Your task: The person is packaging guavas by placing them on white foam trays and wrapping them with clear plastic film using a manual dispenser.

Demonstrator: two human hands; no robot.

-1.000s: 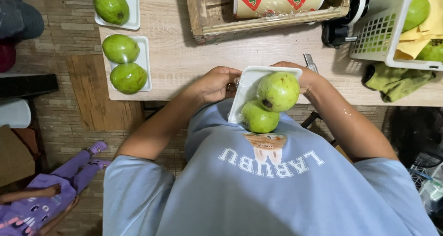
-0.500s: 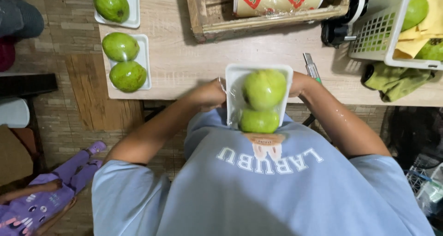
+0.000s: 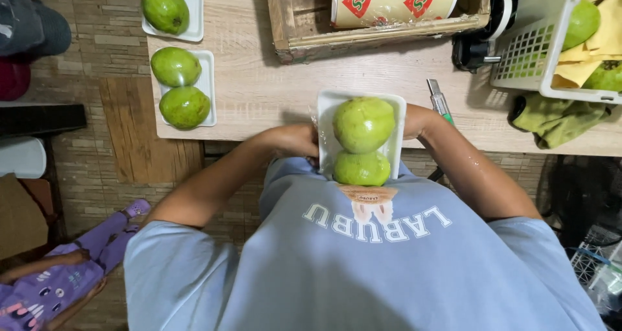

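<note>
A white foam tray (image 3: 327,111) with two green guavas (image 3: 363,124) on it is held at the table's near edge, close to my chest. My left hand (image 3: 295,140) grips the tray's left side and my right hand (image 3: 414,120) grips its right side. The tray points straight away from me. Thin clear film seems to lie over it near my left fingers.
On the wooden table (image 3: 259,91) sit two more white trays of guavas (image 3: 178,88) at the left, a wooden crate (image 3: 304,33) holding a film roll, a white basket (image 3: 538,52) of guavas, a green cloth (image 3: 560,120) and a small cutter (image 3: 439,101).
The tray has turned from tilted to straight and moved slightly left and up over the table edge. Both hands stayed on its sides.
</note>
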